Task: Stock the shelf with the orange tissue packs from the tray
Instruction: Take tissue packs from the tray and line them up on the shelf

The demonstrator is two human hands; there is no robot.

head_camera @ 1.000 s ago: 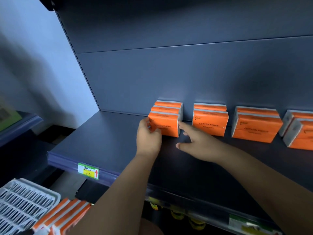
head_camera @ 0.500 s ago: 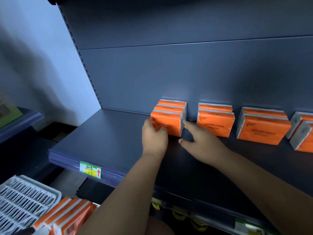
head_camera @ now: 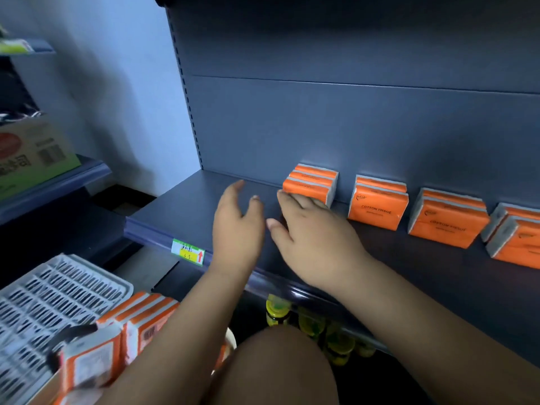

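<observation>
Open shelf (head_camera: 175, 211) left of the leftmost tissue stack (head_camera: 314, 182); narrow, seemingly passable gaps between neighbouring stacks (head_camera: 378, 204).

Single head-worn wide-angle view, close in on a dark grey metal shelf (head_camera: 187, 211).

The camera sits above the person's forearms and looks forward and down, facing the shelf's dark grey back panel (head_camera: 321, 127). The row of orange tissue packs (head_camera: 377, 206) crosses mid-frame and runs off the right edge. The left hand (head_camera: 236, 223) and right hand (head_camera: 315, 235) sit near centre, and the white slotted plastic tray (head_camera: 73, 276) fills the lower left corner, close beneath the lens.
</observation>
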